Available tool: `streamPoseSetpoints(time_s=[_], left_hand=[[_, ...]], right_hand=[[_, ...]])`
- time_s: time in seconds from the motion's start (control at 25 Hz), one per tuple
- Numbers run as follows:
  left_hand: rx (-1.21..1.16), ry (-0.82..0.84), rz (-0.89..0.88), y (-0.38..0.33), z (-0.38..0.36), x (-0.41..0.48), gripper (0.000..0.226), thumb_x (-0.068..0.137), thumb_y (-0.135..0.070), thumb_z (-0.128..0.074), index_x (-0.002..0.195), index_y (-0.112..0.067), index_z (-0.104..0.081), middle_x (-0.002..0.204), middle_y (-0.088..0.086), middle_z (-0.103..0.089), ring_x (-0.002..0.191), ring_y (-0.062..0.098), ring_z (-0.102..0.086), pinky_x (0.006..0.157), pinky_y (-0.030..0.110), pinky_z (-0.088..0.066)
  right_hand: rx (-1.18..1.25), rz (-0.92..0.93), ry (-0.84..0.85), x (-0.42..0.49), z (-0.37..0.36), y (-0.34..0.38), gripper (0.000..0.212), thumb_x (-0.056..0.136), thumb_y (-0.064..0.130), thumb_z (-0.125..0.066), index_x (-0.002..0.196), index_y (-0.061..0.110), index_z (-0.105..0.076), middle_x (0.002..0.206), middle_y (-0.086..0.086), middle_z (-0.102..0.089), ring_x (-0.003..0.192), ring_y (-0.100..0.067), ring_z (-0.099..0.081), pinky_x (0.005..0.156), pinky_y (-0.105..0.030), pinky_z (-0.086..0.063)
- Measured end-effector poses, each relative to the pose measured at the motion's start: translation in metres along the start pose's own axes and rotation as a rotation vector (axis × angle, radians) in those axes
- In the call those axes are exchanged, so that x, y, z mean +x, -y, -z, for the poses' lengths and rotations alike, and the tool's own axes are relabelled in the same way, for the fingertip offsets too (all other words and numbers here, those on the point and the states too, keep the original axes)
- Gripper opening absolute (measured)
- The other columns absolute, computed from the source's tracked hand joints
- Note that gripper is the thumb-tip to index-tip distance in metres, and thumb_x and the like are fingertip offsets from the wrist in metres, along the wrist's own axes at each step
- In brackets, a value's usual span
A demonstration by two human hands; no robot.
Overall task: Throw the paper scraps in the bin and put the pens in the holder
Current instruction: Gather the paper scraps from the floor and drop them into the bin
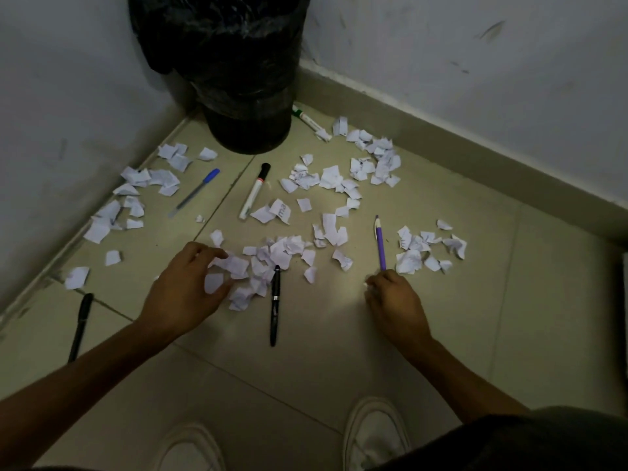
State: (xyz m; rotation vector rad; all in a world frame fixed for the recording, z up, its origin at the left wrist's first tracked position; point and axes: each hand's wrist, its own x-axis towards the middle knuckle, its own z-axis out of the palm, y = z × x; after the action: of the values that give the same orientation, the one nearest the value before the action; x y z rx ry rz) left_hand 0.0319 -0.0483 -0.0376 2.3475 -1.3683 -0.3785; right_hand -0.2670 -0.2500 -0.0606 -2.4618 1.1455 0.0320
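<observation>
Several white paper scraps [334,180] lie scattered over the tiled floor in front of a black bin [234,69] lined with a black bag, in the corner. My left hand [185,288] rests on a pile of scraps [268,258], fingers curled around a few of them. My right hand [396,300] is closed on a small scrap, just below the purple pen [380,243]. Also on the floor are a black pen [274,305], another black pen [80,326], a blue pen [195,192], a white marker [255,192] and a green marker [307,120]. No pen holder is visible.
White walls meet behind the bin, with a baseboard [441,144] running along the right wall. My two white shoes [373,433] stand at the bottom edge. A dark object [624,283] shows at the far right edge.
</observation>
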Motion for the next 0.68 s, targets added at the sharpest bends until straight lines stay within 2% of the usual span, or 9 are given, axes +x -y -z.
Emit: streamPoseSetpoints(time_s=[0.16,0.24,0.32,0.4,0.48,0.52,0.6,0.68], left_hand=[[0.129,0.163,0.093,-0.001,-0.014,0.014,0.097,0.052,-0.066,-0.080,0.134,-0.027,-0.047,0.126,0.009,-0.045,0.110,0.030,-0.049,0.086,0.041,-0.048],[0.123,0.242,0.113,-0.006,-0.022,0.027,0.093,0.057,-0.060,-0.080,0.137,-0.030,-0.044,0.127,0.008,-0.043,0.112,0.029,-0.048,0.089,0.042,-0.050],[0.087,0.266,0.079,-0.003,-0.026,0.038,0.076,0.067,-0.048,-0.078,0.134,-0.030,-0.046,0.125,0.009,-0.045,0.113,0.030,-0.051,0.089,0.044,-0.051],[0.020,0.247,0.038,0.010,-0.027,0.047,0.063,0.073,-0.038,-0.076,0.130,-0.027,-0.051,0.123,0.010,-0.050,0.115,0.032,-0.054,0.094,0.040,-0.049],[-0.041,0.188,0.020,0.016,-0.023,0.049,0.057,0.077,-0.036,-0.077,0.128,-0.023,-0.055,0.123,0.010,-0.052,0.115,0.029,-0.054,0.096,0.030,-0.044],[-0.038,0.131,0.017,0.017,-0.018,0.049,0.059,0.077,-0.040,-0.077,0.128,-0.022,-0.056,0.124,0.009,-0.051,0.113,0.027,-0.053,0.092,0.028,-0.044],[0.030,0.040,0.026,0.014,-0.010,0.049,0.072,0.070,-0.053,-0.077,0.131,-0.024,-0.052,0.127,0.006,-0.048,0.112,0.025,-0.048,0.085,0.033,-0.049],[0.087,0.069,0.104,0.012,-0.008,0.050,0.091,0.059,-0.066,-0.076,0.135,-0.026,-0.047,0.128,0.005,-0.045,0.113,0.026,-0.045,0.083,0.039,-0.051]], right_hand=[[0.087,0.102,0.139,0.033,0.002,0.028,0.032,0.096,0.017,-0.055,0.127,0.014,-0.060,0.125,-0.004,-0.057,0.110,-0.020,-0.058,0.096,-0.029,-0.047],[0.149,0.109,0.086,0.051,0.008,0.040,0.040,0.090,0.022,-0.062,0.130,0.019,-0.057,0.128,-0.002,-0.055,0.115,-0.021,-0.057,0.095,-0.029,-0.048],[0.142,0.022,0.005,0.065,0.016,0.044,0.062,0.080,0.038,-0.073,0.136,0.027,-0.049,0.137,-0.003,-0.047,0.124,-0.024,-0.048,0.093,-0.036,-0.048],[0.028,-0.051,0.116,0.080,0.020,0.049,0.099,0.066,0.058,-0.079,0.148,0.035,-0.028,0.147,-0.006,-0.032,0.133,-0.029,-0.035,0.096,-0.043,-0.047],[-0.075,0.013,0.243,0.097,0.018,0.056,0.112,0.063,0.061,-0.080,0.152,0.038,-0.014,0.151,-0.010,-0.024,0.135,-0.034,-0.029,0.099,-0.045,-0.044],[-0.087,0.070,0.279,0.108,0.016,0.061,0.112,0.065,0.059,-0.080,0.152,0.038,-0.013,0.150,-0.011,-0.025,0.134,-0.035,-0.030,0.100,-0.044,-0.043],[-0.064,0.140,0.302,0.125,0.015,0.068,0.112,0.064,0.054,-0.083,0.151,0.037,-0.017,0.148,-0.012,-0.028,0.133,-0.035,-0.033,0.101,-0.044,-0.042],[-0.087,0.117,0.272,0.140,0.015,0.073,0.116,0.059,0.055,-0.086,0.151,0.035,-0.018,0.149,-0.012,-0.026,0.134,-0.034,-0.032,0.100,-0.046,-0.045]])
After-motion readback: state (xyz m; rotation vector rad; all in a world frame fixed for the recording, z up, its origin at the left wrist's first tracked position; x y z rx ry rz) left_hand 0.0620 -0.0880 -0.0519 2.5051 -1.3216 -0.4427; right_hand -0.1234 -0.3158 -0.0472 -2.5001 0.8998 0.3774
